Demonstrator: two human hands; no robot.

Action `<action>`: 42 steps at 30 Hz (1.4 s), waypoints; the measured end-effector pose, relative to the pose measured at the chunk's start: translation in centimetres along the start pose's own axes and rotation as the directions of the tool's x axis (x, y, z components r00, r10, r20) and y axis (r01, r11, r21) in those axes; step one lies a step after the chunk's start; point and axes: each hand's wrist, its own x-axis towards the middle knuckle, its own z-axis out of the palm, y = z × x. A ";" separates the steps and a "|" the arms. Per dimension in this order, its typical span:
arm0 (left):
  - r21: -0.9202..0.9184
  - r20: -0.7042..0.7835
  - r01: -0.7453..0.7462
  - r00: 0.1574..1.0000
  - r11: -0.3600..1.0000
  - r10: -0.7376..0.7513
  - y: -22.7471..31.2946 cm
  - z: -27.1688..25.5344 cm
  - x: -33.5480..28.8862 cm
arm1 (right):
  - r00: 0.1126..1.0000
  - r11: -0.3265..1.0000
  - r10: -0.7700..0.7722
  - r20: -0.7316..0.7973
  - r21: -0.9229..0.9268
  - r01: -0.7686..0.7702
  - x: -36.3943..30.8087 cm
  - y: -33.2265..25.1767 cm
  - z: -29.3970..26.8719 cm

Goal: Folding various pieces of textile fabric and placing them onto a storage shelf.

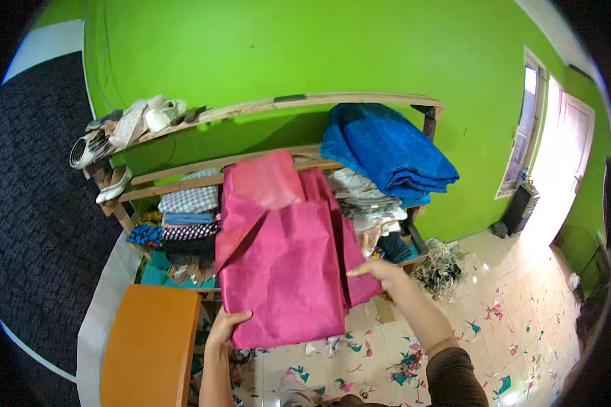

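- Your left hand [225,327] grips the lower left corner of the pink cloth [285,264]; the fingers curl up over the bottom edge, so it is clenched on the fabric.
- Your right hand [380,270] pinches the right edge of the same cloth about halfway up, thumb and fingers closed on the fold.
- The pink cloth hangs in front of you, held between both hands, folded into a rough rectangle. Its upper part is doubled over, and a paler pink flap shows at the top — just in front of the middle shelf.
- Behind the cloth stands a wooden shelf rack [332,102] against the bright green wall [251,47].
- A folded blue fabric [387,149] lies on the right of the rack, well above your right hand.
- Below the blue fabric sits a pile of pale folded cloths [366,197], just beside the pink cloth's right edge.
- To the left of the pink cloth a stack of checked and dotted fabrics [183,217] fills the lower shelf.
- Shoes and sandals [129,129] rest on the top left end of the rack.
- An orange chair back [149,346] stands at the lower left, near your left forearm but apart from it.
- The tiled floor [523,312] is strewn with small cloth scraps [407,359] — pink, teal and white.
- A doorway [563,169] opens bright at the far right.
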 end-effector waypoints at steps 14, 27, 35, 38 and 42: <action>-0.059 0.273 -0.170 0.945 0.984 0.180 6.2 16.7 16.9 | 0.944 0.926 -0.327 -0.043 -0.216 0.311 -2.9 -19.2 -14.5; -0.148 0.366 -0.131 0.913 0.980 0.178 4.0 26.5 25.0 | 0.881 0.882 -0.470 -0.052 -0.057 0.467 -2.9 -22.5 -25.9; -0.097 0.290 -0.118 0.947 0.988 0.141 2.7 29.4 25.8 | 0.948 0.802 -0.255 -0.189 -0.589 0.098 0.6 -24.5 -32.2; -0.104 0.274 -0.171 0.942 0.980 0.194 2.6 30.6 25.5 | 0.602 0.052 -0.782 -0.161 -0.979 -0.195 -0.7 -28.4 -28.3; -0.036 0.183 -0.180 0.966 0.983 0.184 2.5 33.1 24.4 | 0.460 -0.455 -0.694 0.554 -0.832 0.317 1.8 -31.6 -22.4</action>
